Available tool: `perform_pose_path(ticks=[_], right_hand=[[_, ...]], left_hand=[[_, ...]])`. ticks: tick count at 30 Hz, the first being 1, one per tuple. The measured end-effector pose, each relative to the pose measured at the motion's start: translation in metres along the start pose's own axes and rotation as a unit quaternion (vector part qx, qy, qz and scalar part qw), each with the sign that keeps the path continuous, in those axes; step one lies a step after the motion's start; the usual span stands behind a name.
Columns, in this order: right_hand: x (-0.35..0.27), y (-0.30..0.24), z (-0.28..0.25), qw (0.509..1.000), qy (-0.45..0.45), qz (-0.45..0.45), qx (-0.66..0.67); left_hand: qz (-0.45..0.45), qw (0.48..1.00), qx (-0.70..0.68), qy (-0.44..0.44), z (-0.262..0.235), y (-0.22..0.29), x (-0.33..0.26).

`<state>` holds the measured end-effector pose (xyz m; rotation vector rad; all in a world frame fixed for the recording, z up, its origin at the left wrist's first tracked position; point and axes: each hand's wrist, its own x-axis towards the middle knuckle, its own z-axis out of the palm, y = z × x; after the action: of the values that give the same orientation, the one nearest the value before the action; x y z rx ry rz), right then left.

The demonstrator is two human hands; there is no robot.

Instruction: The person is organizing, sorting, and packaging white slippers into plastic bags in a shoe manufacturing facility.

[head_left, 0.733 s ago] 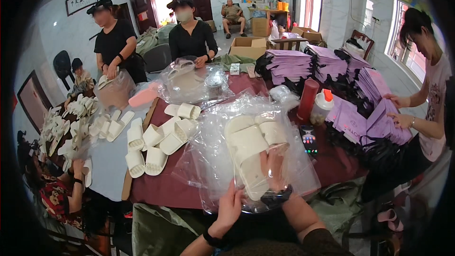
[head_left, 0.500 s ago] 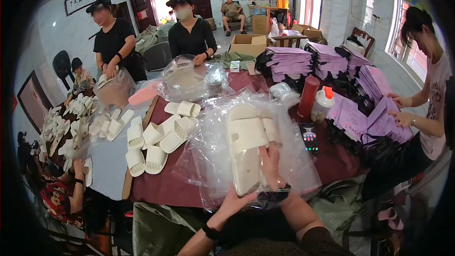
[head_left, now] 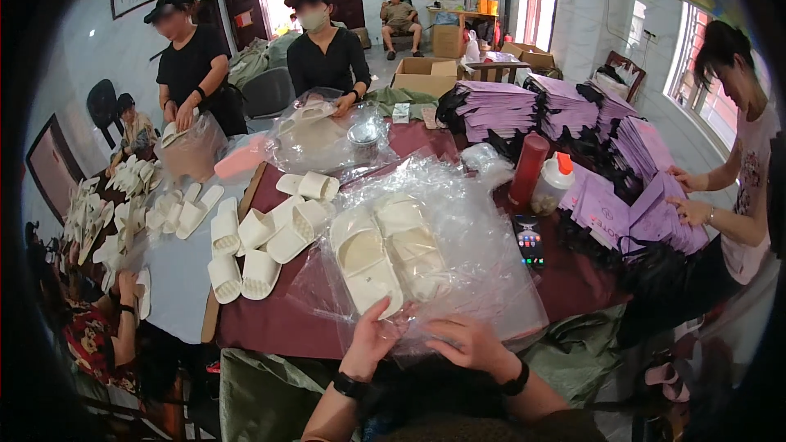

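A pair of cream slippers (head_left: 360,255) lies side by side inside a clear plastic bag (head_left: 403,311), heels toward me. My left hand (head_left: 370,342) grips the bag's near edge at the left slipper's heel. To its right, my right hand (head_left: 475,344) has its fingers bent over the same edge, seeming to pinch the film. More flat clear bags (head_left: 491,278) lie beneath, their number hard to make out. Left of the bagged pair, several loose cream slippers (head_left: 260,272) rest on the dark red tabletop (head_left: 278,327).
A phone (head_left: 529,239), a dark red cylinder (head_left: 529,169) and an orange-lidded jar (head_left: 554,183) stand to the right. Beyond are stacked purple bags (head_left: 499,110), where a co-worker's hands (head_left: 692,196) work. Two people bag slippers across the table; a grey-topped table (head_left: 176,278) adjoins at left.
My right hand has come off the slippers and back to the bag's near edge. The pair has shifted left and lies flatter under the film. My left hand moved slightly left.
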<state>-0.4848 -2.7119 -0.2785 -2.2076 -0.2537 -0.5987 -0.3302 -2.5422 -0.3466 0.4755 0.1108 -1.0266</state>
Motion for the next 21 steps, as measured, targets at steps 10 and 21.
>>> perform_pose_path(ticks=[10,21], right_hand=[[0.044,0.098,-0.01,0.951,0.239,0.177,0.084],[0.015,0.137,0.016,0.975,0.078,0.148,-0.142]], left_hand=[[0.019,0.999,0.022,-0.038,0.009,0.016,-0.032],[0.25,0.706,0.601,0.28,0.0,0.126,-0.357]])
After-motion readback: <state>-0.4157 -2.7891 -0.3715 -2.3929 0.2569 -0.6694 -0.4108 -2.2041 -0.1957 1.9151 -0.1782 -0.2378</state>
